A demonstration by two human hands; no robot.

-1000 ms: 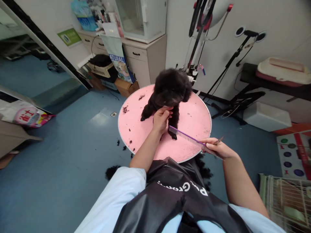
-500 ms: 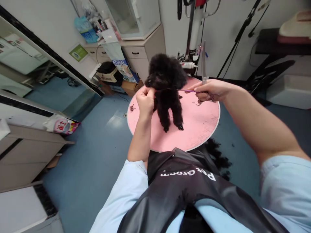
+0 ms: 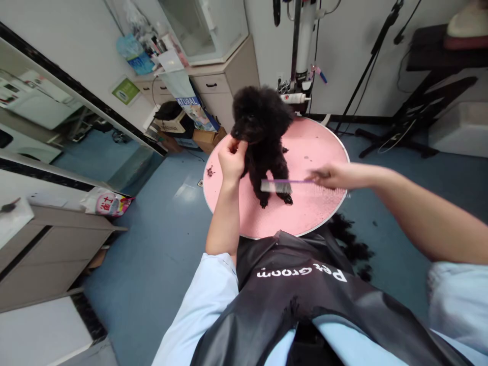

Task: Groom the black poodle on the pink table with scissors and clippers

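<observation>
A curly black dog (image 3: 263, 117) stands on the round pink grooming table (image 3: 312, 208), its head turned to the left. My left hand (image 3: 233, 158) is closed in a pinch at the dog's chin, just under the muzzle. In my right hand (image 3: 333, 176), over the table's right part, is a purple-backed comb (image 3: 276, 186) with metal teeth. The comb lies level in front of the dog's forelegs; whether it touches them I cannot tell. Motion blurs the right fingers, and the scissors seen there earlier cannot be made out now.
Clumps of cut black hair (image 3: 351, 241) lie on the floor right of the table. Behind the dog stand a tube (image 3: 293, 98) and a post (image 3: 304, 46). A drawer cabinet (image 3: 213, 86) is at the back, a mirror (image 3: 76, 112) at the left.
My right hand has lowered the comb from beside the dog's jaw to its forelegs. The upright scissor blades no longer show. My left hand stays at the chin.
</observation>
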